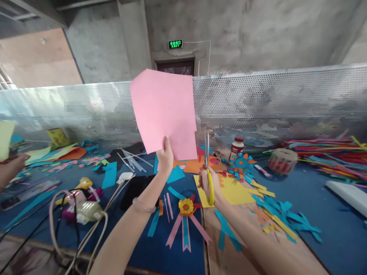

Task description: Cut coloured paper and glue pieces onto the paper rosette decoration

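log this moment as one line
left hand: holding up pink paper sheet; right hand: holding yellow-handled metal scissors; on blue tabletop: yellow paper flower with pink-and-blue paper tails

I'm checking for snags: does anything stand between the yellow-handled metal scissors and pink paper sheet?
Nothing visible does; a gap separates the scissors in the right hand from the sheet in the left hand.

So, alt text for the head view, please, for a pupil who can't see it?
A person's left hand holds up a pink sheet while the right hand holds yellow-handled scissors. Below, a yellow paper flower with pink and blue tails lies on a blue table among paper scraps.
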Available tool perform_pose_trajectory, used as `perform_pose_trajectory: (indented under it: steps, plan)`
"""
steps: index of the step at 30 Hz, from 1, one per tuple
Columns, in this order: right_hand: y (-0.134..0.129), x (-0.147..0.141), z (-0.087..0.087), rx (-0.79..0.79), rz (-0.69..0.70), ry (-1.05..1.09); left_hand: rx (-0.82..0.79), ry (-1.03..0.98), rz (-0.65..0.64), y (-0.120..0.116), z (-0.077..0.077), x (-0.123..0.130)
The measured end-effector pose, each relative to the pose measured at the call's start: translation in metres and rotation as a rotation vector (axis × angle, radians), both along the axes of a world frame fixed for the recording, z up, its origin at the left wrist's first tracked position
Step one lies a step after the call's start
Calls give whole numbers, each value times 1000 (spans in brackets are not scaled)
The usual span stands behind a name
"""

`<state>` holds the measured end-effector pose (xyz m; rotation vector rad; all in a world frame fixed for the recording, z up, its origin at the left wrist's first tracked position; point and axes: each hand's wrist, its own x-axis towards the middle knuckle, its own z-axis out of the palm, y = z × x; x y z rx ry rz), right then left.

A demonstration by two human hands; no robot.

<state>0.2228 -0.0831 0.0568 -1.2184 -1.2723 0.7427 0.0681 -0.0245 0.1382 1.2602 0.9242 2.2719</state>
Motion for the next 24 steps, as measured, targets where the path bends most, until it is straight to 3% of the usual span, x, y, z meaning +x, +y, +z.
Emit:
perform_pose_trajectory:
  steps: [6,12,24]
  plan:
    - [-22,-16,-3,-32,14,-84,-15,59,128,-2,4,-5]
    - [-27,-24,-9,-39,60,-119,39,104,299,-2,7,-8]
    - [-28,-25,-12,-17,103,-108,73,153,326,-1,5,-9]
